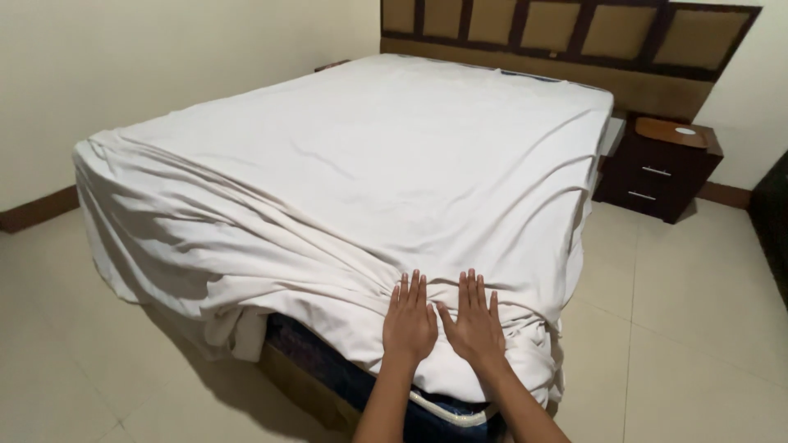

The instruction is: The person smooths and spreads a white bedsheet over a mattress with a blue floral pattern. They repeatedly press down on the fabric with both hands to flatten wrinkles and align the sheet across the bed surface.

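A white sheet (369,156) is spread over a large bed, wrinkled and bunched toward the near corner. My left hand (409,320) and my right hand (472,321) lie flat side by side on the sheet at that corner, palms down, fingers together and pointing away from me. Neither hand grips the cloth. Below my hands the sheet's edge hangs short, and the dark blue side of the mattress (345,373) with its pale piping shows beneath. The sheet drapes lower over the bed's left corner (123,221).
A padded wooden headboard (574,33) runs along the far wall. A dark nightstand (661,168) with two drawers stands right of the bed. Pale tiled floor (681,328) surrounds the bed. A dark piece of furniture (776,221) shows at the right edge.
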